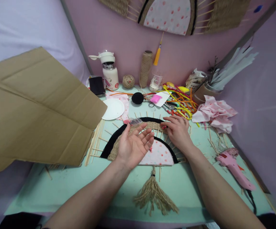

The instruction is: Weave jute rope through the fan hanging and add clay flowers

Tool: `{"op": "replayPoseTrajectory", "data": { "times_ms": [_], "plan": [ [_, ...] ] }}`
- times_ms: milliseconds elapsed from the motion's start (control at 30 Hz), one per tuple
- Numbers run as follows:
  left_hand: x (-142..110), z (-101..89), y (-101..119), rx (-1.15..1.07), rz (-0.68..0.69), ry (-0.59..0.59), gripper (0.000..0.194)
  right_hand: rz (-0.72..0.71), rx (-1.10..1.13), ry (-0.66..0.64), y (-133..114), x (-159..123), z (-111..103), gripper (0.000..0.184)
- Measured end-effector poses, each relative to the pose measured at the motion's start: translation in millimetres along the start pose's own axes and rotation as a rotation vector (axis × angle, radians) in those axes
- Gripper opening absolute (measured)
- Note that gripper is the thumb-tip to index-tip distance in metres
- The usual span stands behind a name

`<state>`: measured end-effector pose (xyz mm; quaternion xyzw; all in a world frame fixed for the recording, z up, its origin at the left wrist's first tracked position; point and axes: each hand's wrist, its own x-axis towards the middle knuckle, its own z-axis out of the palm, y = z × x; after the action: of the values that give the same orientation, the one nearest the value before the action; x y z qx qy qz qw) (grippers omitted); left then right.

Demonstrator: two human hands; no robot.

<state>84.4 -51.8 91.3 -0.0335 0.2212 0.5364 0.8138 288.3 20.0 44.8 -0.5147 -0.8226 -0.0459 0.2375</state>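
A half-round wall hanging (163,156) lies flat on the table. It has a centre of pink-spotted white fabric, black bands, a woven twine band and thin sticks fanning outward. My left hand (134,146) is over its left part, palm up, fingers spread and slightly bent, with nothing in it. My right hand (178,132) is at the upper right of the woven band, its fingertips pinched at a small red piece (164,127). A crumpled clear plastic bag (136,121) with something pinkish-red beside it rests on the outer band. A twine tassel (155,194) hangs toward the front edge.
Cardboard (44,111) covers the left side, beside a bundle of sticks (95,143). A pink glue gun (234,168) and crumpled fabric (214,114) are at right. Behind stand an uncapped bottle (111,77), a twine spool (146,68) and coloured pipe cleaners (185,101).
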Motion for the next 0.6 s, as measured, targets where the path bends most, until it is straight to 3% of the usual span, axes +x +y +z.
{"op": "replayPoseTrajectory", "data": {
  "times_ms": [600],
  "plan": [
    [-0.1,1.5,0.2,0.001,-0.003,0.008,0.043,0.019,0.041,0.012,-0.7,-0.2,-3.6,0.029]
  ]
}}
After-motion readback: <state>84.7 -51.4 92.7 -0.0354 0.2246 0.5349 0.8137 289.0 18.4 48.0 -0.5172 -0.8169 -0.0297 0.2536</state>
